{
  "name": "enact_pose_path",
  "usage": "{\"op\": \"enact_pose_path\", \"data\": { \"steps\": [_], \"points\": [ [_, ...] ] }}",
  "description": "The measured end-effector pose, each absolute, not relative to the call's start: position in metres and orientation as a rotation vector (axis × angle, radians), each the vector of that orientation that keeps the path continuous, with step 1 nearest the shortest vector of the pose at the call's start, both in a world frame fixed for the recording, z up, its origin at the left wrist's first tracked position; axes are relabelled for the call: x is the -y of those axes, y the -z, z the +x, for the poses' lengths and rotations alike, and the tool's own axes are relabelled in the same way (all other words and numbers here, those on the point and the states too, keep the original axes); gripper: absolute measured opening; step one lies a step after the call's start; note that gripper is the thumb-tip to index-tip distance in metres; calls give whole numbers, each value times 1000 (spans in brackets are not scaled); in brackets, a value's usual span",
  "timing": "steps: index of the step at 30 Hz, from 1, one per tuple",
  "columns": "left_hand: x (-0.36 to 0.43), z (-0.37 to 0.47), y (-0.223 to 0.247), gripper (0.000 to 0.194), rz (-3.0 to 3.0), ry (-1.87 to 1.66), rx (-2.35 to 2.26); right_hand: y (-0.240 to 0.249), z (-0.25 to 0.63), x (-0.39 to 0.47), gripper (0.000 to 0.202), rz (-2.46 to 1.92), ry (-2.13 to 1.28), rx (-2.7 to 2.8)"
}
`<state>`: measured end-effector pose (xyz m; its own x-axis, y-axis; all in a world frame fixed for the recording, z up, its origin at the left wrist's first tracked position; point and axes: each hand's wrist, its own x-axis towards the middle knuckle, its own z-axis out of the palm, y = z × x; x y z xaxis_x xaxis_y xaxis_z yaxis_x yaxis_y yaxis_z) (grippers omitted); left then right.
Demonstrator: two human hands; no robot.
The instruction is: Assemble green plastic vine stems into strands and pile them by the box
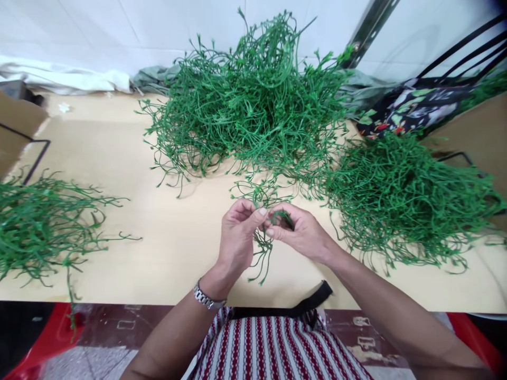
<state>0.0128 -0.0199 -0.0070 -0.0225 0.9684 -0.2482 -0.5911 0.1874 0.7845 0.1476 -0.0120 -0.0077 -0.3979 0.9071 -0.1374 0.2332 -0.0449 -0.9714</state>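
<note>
Both hands meet over the table, close to its front edge. My left hand [240, 235], with a metal watch at the wrist, pinches thin green plastic stems [261, 250] between thumb and fingers. My right hand [299, 229] touches it from the right, its fingers closed round part of the same green stems. Some stems hang below the fingers and others spread out above them. Just beyond the hands lies a large heap of green stems [253, 105] with small leafy tips. The fingertips partly hide where the stems cross.
Another green pile [404, 195] lies at the right and a smaller one [39, 227] at the left. Cardboard boxes [16, 129] stand at both sides. A flowered cloth [420, 108] and a white cloth [79, 82] lie along the back of the table [170, 264].
</note>
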Motion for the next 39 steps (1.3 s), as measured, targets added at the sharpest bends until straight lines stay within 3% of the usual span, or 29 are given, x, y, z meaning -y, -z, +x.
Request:
{"op": "enact_pose_path", "data": {
  "steps": [5,24,29,39],
  "points": [
    [21,12,7,22,481,-1351,-811,12,147,15,16,-1187,-1453,1624],
    [20,20,14,21,391,-1404,-708,21,147,18,15,-1295,-1205,1682],
    [18,13,13,19,330,-1222,-680,11,154,17,14,-1102,-1092,1960],
    [19,10,8,23,411,-993,-753,14,164,6,17,-620,-1213,2207]
  ]
}}
